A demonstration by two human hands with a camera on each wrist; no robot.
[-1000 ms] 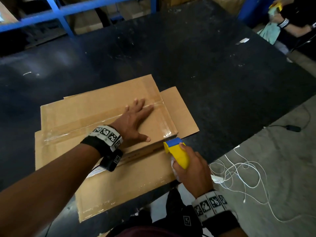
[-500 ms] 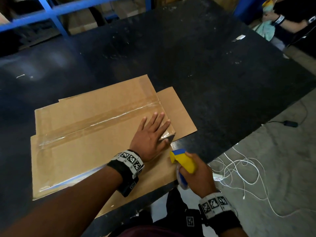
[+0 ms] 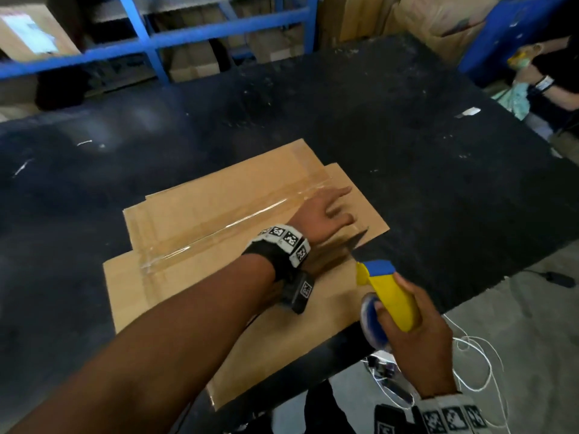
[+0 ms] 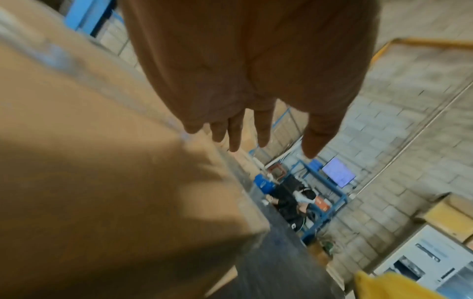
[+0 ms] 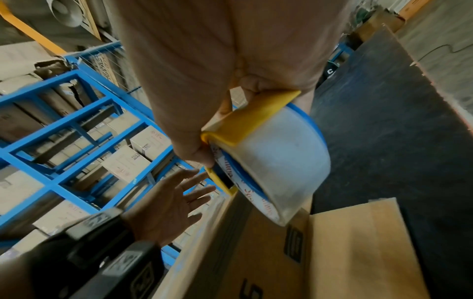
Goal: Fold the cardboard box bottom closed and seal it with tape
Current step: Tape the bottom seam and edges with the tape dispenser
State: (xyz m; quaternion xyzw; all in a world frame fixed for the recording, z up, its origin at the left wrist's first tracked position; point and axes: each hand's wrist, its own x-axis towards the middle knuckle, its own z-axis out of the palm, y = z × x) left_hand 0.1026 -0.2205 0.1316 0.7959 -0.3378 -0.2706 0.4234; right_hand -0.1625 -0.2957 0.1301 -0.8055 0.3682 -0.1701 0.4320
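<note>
A brown cardboard box (image 3: 219,220) lies on the black table (image 3: 423,183), its bottom flaps folded shut. A strip of clear tape (image 3: 238,227) runs along the seam. My left hand (image 3: 332,211) is over the box's right end with straight, spread fingers; I cannot tell whether it touches. The left wrist view shows those fingers (image 4: 235,137) reaching past the cardboard edge (image 4: 128,172). My right hand (image 3: 413,324) grips a yellow and blue tape dispenser (image 3: 388,292) just off the box's near right corner. Its clear roll (image 5: 276,161) shows in the right wrist view above the box (image 5: 345,252).
Blue shelving (image 3: 219,36) with cartons stands behind the table. Another person (image 3: 551,83) sits at the far right. White cables (image 3: 476,355) lie on the floor by the table's near edge. A small scrap (image 3: 468,112) lies on the table's far right.
My left hand has slid along the box from its middle to the right end. My right hand with the dispenser has drawn slightly right and away from the box.
</note>
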